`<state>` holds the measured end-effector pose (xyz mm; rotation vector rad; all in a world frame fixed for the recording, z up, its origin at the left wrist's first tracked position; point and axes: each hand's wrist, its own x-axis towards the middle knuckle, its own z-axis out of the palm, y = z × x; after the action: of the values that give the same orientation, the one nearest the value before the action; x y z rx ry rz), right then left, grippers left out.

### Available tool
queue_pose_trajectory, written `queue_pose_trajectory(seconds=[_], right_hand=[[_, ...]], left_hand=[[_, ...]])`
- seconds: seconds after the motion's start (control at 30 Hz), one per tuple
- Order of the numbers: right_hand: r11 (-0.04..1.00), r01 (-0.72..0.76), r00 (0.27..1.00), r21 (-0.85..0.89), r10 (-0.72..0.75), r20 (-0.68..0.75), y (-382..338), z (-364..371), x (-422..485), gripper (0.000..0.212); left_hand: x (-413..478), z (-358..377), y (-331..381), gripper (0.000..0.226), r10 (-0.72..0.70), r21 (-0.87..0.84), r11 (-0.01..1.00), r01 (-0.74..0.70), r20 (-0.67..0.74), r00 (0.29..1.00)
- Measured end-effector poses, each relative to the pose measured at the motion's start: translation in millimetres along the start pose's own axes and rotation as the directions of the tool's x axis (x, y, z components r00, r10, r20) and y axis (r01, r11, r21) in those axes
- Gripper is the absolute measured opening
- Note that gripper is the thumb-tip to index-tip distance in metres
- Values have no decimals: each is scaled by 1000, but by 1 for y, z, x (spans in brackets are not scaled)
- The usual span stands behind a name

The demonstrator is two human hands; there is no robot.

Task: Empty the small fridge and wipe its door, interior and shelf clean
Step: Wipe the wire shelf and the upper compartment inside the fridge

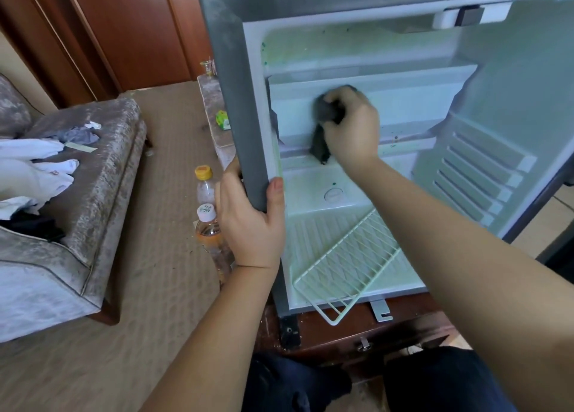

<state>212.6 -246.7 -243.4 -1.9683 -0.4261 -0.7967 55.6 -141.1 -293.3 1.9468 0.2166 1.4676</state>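
The small fridge (503, 79) stands open in front of me, white inside with green stains near the top. My left hand (251, 222) grips the grey left edge of the fridge (236, 100). My right hand (351, 125) is inside, closed on a dark grey cloth (321, 131) pressed against the white compartment at the back. A loose end of the cloth hangs down below my fist. The white wire shelf (348, 268) lies tilted on the fridge floor, one corner sticking out over the front edge.
Two plastic bottles (206, 200) stand on the carpet left of the fridge. A grey upholstered chair (77, 225) with white clothes on it is at the left. A green carton (222, 120) lies on a low stool behind the fridge. The fridge sits on a dark wooden cabinet (357, 334).
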Motion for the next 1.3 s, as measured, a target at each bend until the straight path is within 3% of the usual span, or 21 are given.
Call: queue_pose_trajectory(seconds=[0.1, 0.3, 0.53, 0.63, 0.7, 1.0, 1.13, 1.3], right_hand=[[987, 159, 971, -9, -155, 183, -31, 33, -14, 40], [959, 270, 906, -80, -226, 357, -15, 17, -19, 39], [976, -86, 993, -200, 101, 66, 71, -70, 5, 44], [936, -276, 961, -218, 263, -89, 87, -95, 8, 40], [921, -328, 942, -210, 300, -153, 91, -98, -1, 38], [877, -476, 868, -69, 456, -194, 100, -60, -1, 31], [915, -388, 921, -109, 381, -83, 71, -26, -20, 35], [983, -170, 975, -70, 178, 136, 35, 15, -38, 36]], left_hand=[[2, -1, 1, 50, 35, 6, 999, -35, -14, 999], [1, -2, 2, 54, -21, 21, 1000, 21, 12, 1000], [2, -6, 12, 49, -72, 46, 996, 70, 33, 997], [1, -8, 14, 52, -104, 41, 994, 102, 53, 993], [1, -8, 13, 51, -89, 43, 995, 87, 49, 995], [0, -2, 3, 55, 2, -22, 1000, -2, -7, 1000], [-1, 0, -2, 42, 14, -48, 999, -15, -23, 1000], [-3, 0, -3, 50, -8, -59, 998, 7, -15, 1000]])
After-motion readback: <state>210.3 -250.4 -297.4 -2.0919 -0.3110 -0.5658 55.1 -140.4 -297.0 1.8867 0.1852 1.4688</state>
